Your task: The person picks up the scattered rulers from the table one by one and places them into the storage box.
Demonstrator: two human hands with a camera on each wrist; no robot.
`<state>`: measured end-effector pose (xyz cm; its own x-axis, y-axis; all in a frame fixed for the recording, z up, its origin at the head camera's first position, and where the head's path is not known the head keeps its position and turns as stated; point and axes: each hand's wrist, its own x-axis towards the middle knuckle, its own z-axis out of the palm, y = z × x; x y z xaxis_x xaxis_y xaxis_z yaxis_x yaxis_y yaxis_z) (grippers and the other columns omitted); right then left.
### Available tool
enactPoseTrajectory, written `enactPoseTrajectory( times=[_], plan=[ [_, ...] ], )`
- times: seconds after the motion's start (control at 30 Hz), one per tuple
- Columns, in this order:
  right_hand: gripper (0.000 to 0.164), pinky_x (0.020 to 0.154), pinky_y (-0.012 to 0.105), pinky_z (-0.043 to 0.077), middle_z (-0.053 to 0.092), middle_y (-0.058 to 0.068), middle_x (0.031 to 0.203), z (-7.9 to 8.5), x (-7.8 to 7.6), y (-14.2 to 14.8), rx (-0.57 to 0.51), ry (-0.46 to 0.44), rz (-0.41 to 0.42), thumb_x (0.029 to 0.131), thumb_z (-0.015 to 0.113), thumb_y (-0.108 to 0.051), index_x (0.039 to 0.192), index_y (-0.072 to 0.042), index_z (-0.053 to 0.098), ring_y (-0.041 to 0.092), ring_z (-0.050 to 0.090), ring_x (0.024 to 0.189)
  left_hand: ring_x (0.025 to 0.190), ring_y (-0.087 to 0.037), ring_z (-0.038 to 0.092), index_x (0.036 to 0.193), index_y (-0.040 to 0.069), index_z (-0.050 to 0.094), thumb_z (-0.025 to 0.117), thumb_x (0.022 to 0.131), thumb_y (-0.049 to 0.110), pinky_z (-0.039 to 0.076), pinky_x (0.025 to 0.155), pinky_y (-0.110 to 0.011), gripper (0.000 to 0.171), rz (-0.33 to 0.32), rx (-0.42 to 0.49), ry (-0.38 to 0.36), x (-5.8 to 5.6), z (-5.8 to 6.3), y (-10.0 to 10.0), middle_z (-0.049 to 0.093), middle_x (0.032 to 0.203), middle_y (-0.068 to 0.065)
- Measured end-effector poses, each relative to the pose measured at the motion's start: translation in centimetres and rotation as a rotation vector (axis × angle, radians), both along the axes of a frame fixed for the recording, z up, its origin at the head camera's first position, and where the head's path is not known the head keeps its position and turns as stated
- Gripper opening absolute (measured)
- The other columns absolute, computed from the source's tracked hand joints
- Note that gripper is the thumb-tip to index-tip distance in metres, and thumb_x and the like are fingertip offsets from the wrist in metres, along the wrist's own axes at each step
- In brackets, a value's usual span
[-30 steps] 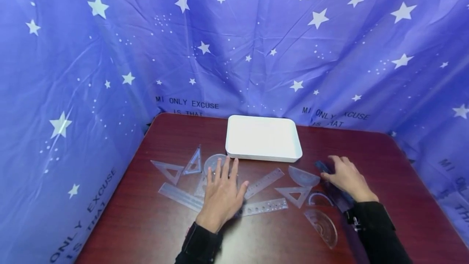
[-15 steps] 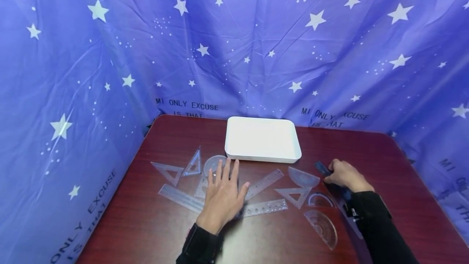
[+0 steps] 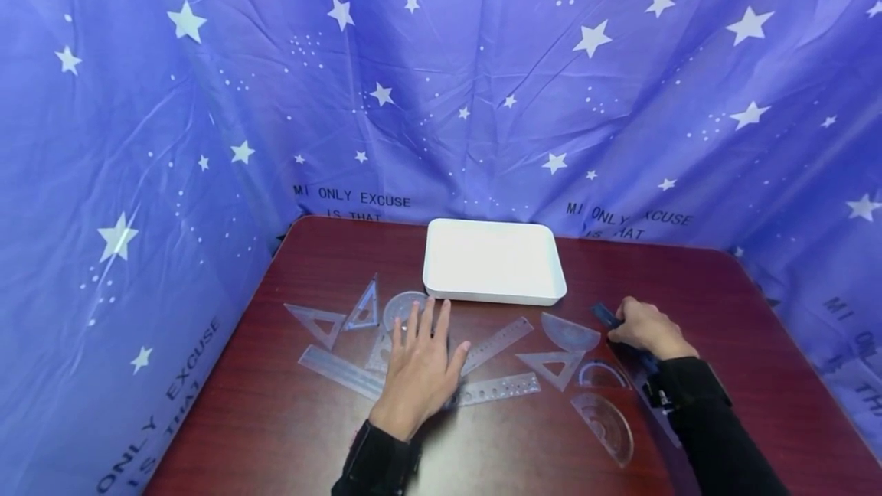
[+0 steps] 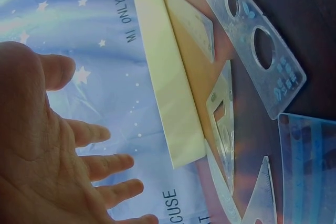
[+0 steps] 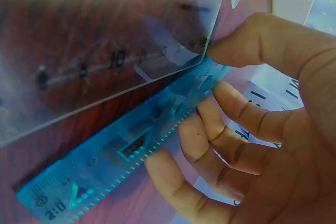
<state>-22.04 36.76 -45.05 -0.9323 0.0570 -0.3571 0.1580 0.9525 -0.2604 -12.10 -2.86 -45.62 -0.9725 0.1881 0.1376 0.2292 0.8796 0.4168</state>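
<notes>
My right hand [image 3: 649, 330] grips a blue translucent ruler [image 5: 149, 137] at the right of the table, with the thumb on one edge and curled fingers along the other. A wide clear ruler [image 5: 105, 72] lies against it, touching or nearly touching the thumb; the wrist and sleeve cover much of both rulers in the head view. My left hand [image 3: 420, 377] has its fingers straight and spread, above a round clear template [image 3: 403, 311] and several rulers. The left wrist view shows its palm free of any object, with a clear ruler with round holes [image 4: 262, 51] nearby.
A white tray [image 3: 492, 260] stands at the table's back. Clear set squares [image 3: 320, 320] lie at left. Protractors [image 3: 570, 333] and another set square [image 3: 554, 364] lie between the hands. A starry blue curtain [image 3: 441, 98] surrounds the table [image 3: 276, 435].
My right hand has lowered slightly, and its fingers have closed on the blue ruler. My left hand has stayed almost still, and the other pieces have not moved.
</notes>
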Motion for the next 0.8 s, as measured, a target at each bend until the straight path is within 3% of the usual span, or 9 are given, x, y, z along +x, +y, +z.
enactPoseTrajectory(
  times=[0.2, 0.33, 0.5, 0.8],
  plan=[
    [0.045, 0.076, 0.059, 0.051, 0.065, 0.027, 0.105, 0.7, 0.5, 0.3, -0.024, 0.096, 0.031, 0.086, 0.082, -0.025, 0.114, 0.0, 0.057, 0.041, 0.063, 0.091, 0.161, -0.047, 0.03, 0.169, 0.01, 0.035, 0.05, 0.112, 0.046, 0.022, 0.129, -0.07, 0.069, 0.007, 0.026, 0.006, 0.0, 0.1, 0.0, 0.033, 0.174, -0.022],
    [0.049, 0.073, 0.06, 0.051, 0.063, 0.025, 0.107, 2.5, 0.6, -0.5, -0.025, 0.215, 0.074, 0.084, 0.083, -0.026, 0.117, 0.0, 0.057, 0.042, 0.063, 0.094, 0.161, -0.046, 0.031, 0.169, 0.01, 0.035, 0.048, 0.112, 0.047, 0.022, 0.13, -0.069, 0.069, 0.005, 0.039, 0.003, 0.1, 0.2, -0.2, 0.035, 0.173, -0.022],
    [0.049, 0.073, 0.06, 0.051, 0.063, 0.02, 0.108, 5.3, 0.1, -3.3, -0.045, 0.357, 0.125, 0.082, 0.083, -0.025, 0.12, -0.003, 0.059, 0.038, 0.062, 0.096, 0.155, -0.046, 0.041, 0.166, 0.007, 0.04, 0.052, 0.111, 0.044, 0.029, 0.127, -0.069, 0.067, -0.017, 0.043, 0.038, 0.3, 0.2, -0.8, 0.044, 0.167, -0.023],
    [0.045, 0.081, 0.062, 0.055, 0.063, 0.021, 0.118, 8.6, -2.3, -10.1, -0.011, 0.478, 0.267, 0.085, 0.076, -0.016, 0.125, -0.002, 0.06, 0.039, 0.062, 0.107, 0.13, -0.039, 0.065, 0.146, 0.004, 0.063, 0.069, 0.103, 0.034, 0.053, 0.11, -0.057, 0.053, 0.001, 0.05, 0.191, 0.9, -0.2, -2.1, 0.068, 0.14, -0.021]
  ],
)
